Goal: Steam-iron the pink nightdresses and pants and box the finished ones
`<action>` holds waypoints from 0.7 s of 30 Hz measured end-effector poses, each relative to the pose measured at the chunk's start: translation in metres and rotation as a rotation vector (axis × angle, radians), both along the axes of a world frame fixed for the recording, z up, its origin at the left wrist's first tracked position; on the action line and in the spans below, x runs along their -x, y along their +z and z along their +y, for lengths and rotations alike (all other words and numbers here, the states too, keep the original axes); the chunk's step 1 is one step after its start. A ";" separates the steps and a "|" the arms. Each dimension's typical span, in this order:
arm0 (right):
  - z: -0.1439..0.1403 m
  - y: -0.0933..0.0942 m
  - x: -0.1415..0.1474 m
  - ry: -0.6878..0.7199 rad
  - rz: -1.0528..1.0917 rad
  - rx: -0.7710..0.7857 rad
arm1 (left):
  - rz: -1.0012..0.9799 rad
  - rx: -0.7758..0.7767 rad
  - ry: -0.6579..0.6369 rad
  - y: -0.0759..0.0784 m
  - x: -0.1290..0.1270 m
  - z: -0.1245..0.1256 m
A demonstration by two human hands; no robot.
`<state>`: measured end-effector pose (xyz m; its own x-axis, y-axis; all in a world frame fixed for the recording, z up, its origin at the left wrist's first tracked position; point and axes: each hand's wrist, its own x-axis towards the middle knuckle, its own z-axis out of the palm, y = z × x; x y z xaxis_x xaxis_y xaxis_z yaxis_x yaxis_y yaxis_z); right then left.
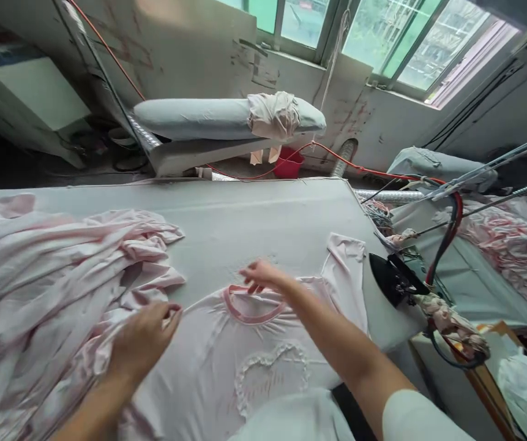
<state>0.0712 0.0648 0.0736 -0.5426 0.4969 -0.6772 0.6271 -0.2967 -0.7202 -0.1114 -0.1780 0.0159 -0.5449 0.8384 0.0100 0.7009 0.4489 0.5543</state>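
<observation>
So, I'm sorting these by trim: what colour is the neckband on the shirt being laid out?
Pink, darker than the pale shirt; neckband, head view.

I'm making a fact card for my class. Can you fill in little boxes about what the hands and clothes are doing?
left hand: rests on the shoulder of the pale pink T-shirt with a ruffled heart
right hand: pinches the shirt's darker pink collar
surface: grey padded ironing table, shirt lying flat, front up
left of shirt: crumpled heap of pink garments
right of shirt: black steam iron, resting at the table edge
</observation>
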 end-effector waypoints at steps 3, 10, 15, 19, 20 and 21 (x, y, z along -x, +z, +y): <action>0.044 0.008 -0.036 -0.128 0.150 -0.234 | -0.788 0.055 0.050 0.018 -0.098 0.070; 0.075 -0.015 -0.135 0.190 -0.062 -0.500 | -1.824 0.177 0.158 0.013 -0.177 0.190; 0.139 0.019 -0.275 0.437 -0.656 -0.657 | -1.367 0.192 0.152 0.011 -0.168 0.215; 0.141 0.021 -0.319 0.225 -0.721 -0.900 | -1.105 0.099 0.164 0.011 -0.191 0.217; 0.122 0.013 -0.318 0.157 -0.709 -0.967 | -1.041 0.080 0.142 0.011 -0.196 0.215; 0.095 0.003 -0.313 0.098 -0.668 -1.028 | -0.951 0.070 0.098 0.011 -0.200 0.212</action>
<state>0.3840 0.1601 0.0768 -0.3048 0.9399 -0.1539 0.9499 0.2882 -0.1208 0.0888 0.0336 0.0266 -0.3669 0.7703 -0.5215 -0.0712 0.5357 0.8414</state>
